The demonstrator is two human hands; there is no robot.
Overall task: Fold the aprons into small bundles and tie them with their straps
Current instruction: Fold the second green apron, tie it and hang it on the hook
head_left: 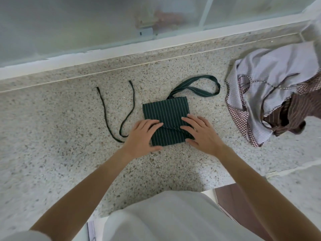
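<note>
A dark green pinstriped apron (166, 113) lies folded into a small rectangle on the speckled stone counter (69, 153). Its near part is folded over the far part. My left hand (144, 134) rests on the fold's left side, thumb at the near edge. My right hand (201, 132) presses flat on the right side, fingers straight. The wide neck loop (199, 87) sticks out beyond the far right corner. Two thin dark waist straps (104, 112) trail loose to the left of the bundle.
A heap of other aprons (271, 94), pale lilac, brown check and brown stripe, sits at the right. A white sill and frosted window (104, 23) run along the back. A brown box (231, 200) stands below the counter edge at the lower right.
</note>
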